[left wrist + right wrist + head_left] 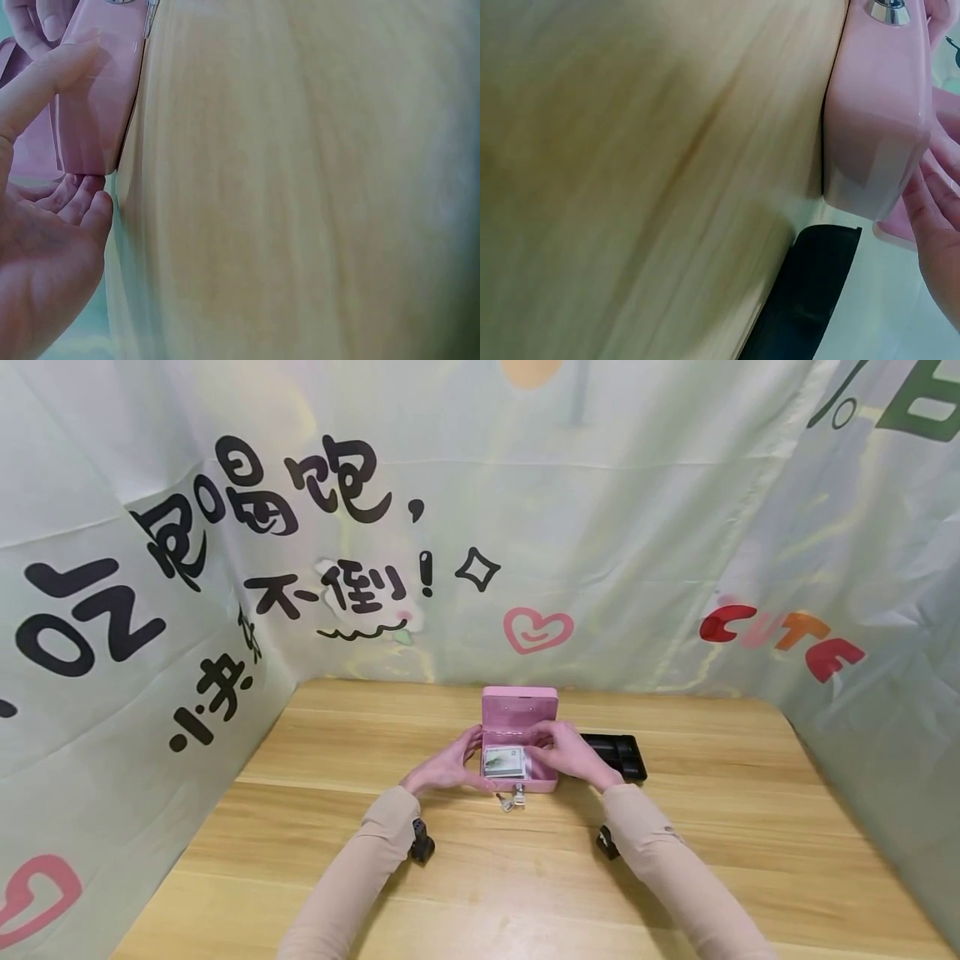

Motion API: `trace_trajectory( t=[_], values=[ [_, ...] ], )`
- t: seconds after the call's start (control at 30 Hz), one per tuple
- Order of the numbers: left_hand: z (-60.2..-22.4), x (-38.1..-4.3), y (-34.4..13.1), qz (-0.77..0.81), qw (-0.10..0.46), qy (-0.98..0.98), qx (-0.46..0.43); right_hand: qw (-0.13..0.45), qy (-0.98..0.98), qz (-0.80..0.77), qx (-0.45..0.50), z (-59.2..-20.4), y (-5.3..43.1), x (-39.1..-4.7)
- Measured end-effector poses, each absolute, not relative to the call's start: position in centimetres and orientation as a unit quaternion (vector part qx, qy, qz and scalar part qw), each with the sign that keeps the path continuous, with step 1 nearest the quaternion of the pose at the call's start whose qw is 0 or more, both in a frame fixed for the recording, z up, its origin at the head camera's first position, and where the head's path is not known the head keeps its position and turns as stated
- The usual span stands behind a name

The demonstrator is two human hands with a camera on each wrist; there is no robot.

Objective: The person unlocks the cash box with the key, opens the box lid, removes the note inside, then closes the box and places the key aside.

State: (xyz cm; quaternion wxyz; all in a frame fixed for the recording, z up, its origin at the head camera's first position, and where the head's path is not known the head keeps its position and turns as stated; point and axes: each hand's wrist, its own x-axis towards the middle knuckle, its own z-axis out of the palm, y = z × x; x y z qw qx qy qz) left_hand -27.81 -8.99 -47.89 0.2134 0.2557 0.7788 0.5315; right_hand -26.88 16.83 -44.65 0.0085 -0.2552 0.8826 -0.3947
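A pink cash box (542,787) stands on the table with its lid (517,713) raised. Banknotes (506,762) lie inside it. My left hand (446,767) holds the box at its left: the thumb presses the front wall and the fingers are against the side, as the left wrist view shows. Over the right rim reaches my right hand (572,752), its fingertips inside, close to the right edge of the banknotes; the right wrist view hides those tips behind the box wall. Keys (507,802) hang at the lock on the front.
A black compartment tray (621,753) lies right of the box, partly behind my right hand. The wooden table (480,877) carries everything. Printed fabric curtains (600,527) enclose the back and both sides.
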Motion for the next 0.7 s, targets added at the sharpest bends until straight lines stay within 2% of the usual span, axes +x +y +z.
trace_trajectory(
  t=[0.27, 0.7],
  values=[
    [-47.9, -27.9, -9.0, 0.52, 0.21, 0.788, 0.253, 0.031, 0.89, -0.378, -0.254, -45.0, 16.4, -27.3],
    [-47.6, -27.7, -8.9, 0.507, 0.203, 0.799, 0.25, 0.027, 0.894, -0.372, -0.249, -45.3, 15.4, -27.4]
  ],
)
